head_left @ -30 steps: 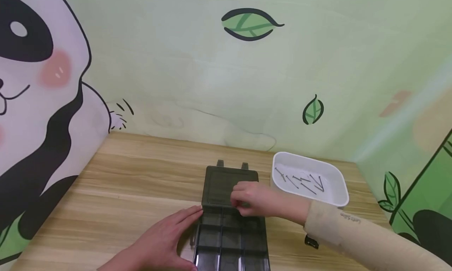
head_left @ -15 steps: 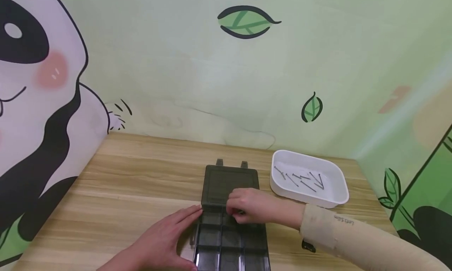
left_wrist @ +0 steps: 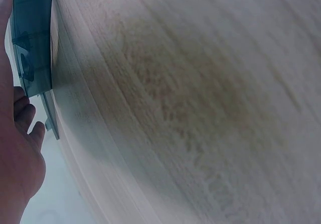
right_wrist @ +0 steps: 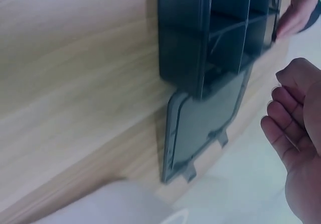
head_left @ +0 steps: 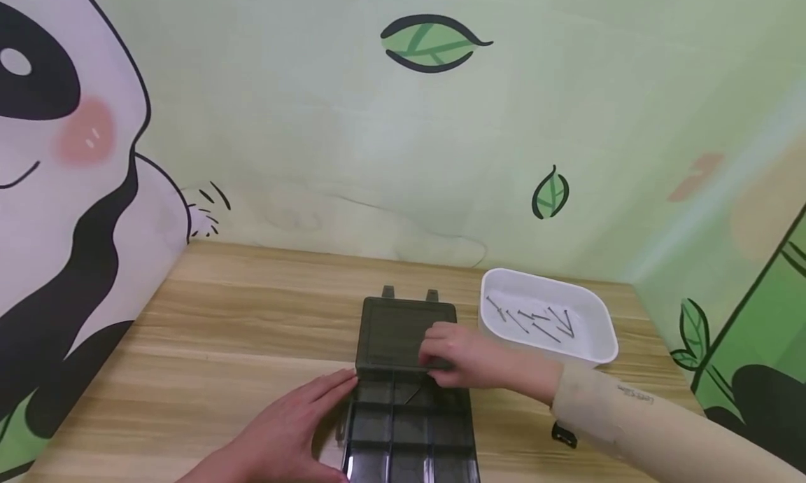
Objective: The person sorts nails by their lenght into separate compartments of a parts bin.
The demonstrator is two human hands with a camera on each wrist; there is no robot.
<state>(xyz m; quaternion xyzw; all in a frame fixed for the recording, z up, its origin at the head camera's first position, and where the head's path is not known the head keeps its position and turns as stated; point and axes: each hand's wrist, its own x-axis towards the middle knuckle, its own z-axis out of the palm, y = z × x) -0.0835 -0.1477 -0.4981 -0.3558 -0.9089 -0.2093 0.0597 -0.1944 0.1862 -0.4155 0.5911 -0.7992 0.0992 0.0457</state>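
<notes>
A dark, see-through compartment box (head_left: 409, 423) stands on the wooden table, its lid (head_left: 403, 332) folded back flat behind it. My left hand (head_left: 283, 427) rests along the box's left side with fairly straight fingers; the left wrist view catches it at the box wall. Above the hinge line, on the right, hovers my right hand (head_left: 469, 357). Its fingers are loosely curled, and the right wrist view shows nothing between thumb and fingertips (right_wrist: 283, 81). A thin dark nail (head_left: 413, 393) leans in a rear compartment below this hand. The box's front end is cut off in the head view.
A white tray (head_left: 554, 280) stands at the back right, with several thin metal nails (head_left: 544, 331) spread over its floor. Behind the table rises a wall (head_left: 283, 119) printed with a panda and leaves. Two lid latches (head_left: 388, 292) stick out toward the wall.
My right hand dipped toward the rear compartments, then rose back and right. The nail now shows in a compartment, out of the fingers. My left hand has stayed at the box.
</notes>
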